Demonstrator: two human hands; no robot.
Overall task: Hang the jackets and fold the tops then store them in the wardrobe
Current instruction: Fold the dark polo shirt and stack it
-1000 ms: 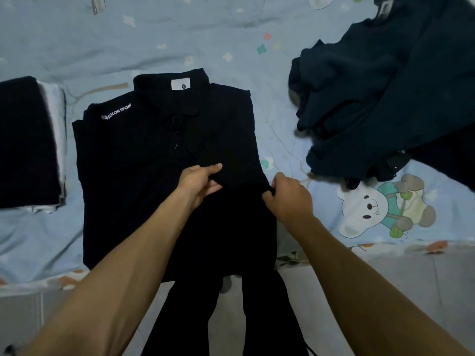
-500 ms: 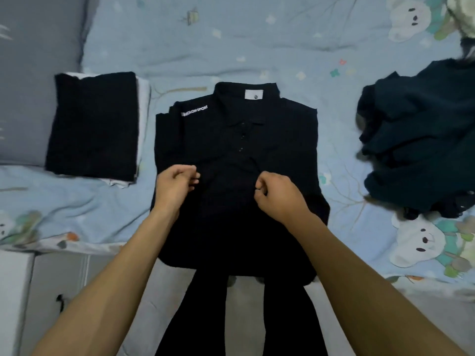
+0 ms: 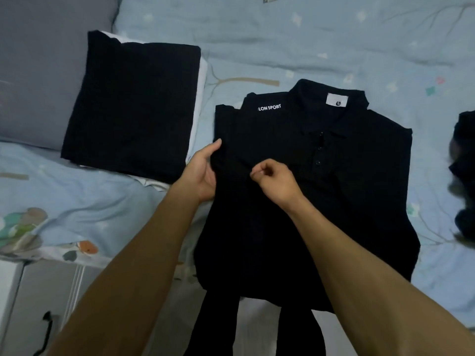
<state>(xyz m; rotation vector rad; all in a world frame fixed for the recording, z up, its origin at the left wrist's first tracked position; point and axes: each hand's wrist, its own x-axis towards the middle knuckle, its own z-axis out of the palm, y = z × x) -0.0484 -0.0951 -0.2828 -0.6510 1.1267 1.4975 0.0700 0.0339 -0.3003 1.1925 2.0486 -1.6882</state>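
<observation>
The left hand (image 3: 201, 173) holds the left side of a black polo shirt (image 3: 359, 191). Its thumb lies on top of the cloth and its fingers are tucked under the edge, so it is gripping the shirt. The right hand (image 3: 276, 179) is just beside it, a little to the right. Its finger and thumb are pinched together on a fold of the same shirt, near the middle of the chest.

The shirt lies flat on a light blue bed sheet (image 3: 282, 42) with its collar pointing away from the person. Both sides look folded in. A white tag (image 3: 336, 100) shows inside the collar. White letters (image 3: 270, 107) on the left shoulder read "LON SPORT". Small dark buttons (image 3: 318, 155) run down from the collar. The bottom of the shirt reaches the edge of the bed, near the person's dark trouser legs (image 3: 218, 327).

To the left of the shirt sits a folded black top (image 3: 133, 104), not touching it. It rests on something white (image 3: 203, 80) that peeks out at its edges. Past that is a grey pillow (image 3: 43, 68). At the far right edge lies a dark pile of clothes (image 3: 462, 176), partly cut off and blurry. Little cartoon pictures (image 3: 23, 227) are printed on the sheet at the lower left.
</observation>
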